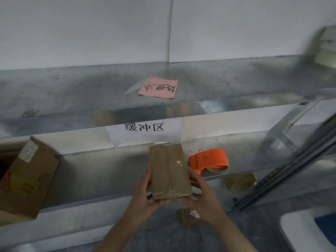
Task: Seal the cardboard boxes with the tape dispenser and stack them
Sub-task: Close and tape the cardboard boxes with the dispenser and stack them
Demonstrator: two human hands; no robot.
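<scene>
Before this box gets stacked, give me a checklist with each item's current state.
1. Grip: left hand and right hand both hold the held box at its near end: ok.
2. Top seam: clear tape shows over the near edge: ok.
3. Underside sealed: hidden: cannot tell.
4. Tape dispenser: rests on the shelf, right of the held box: ok.
5. Stack to add to: loose box and labelled box lie apart, unstacked: not ok.
</scene>
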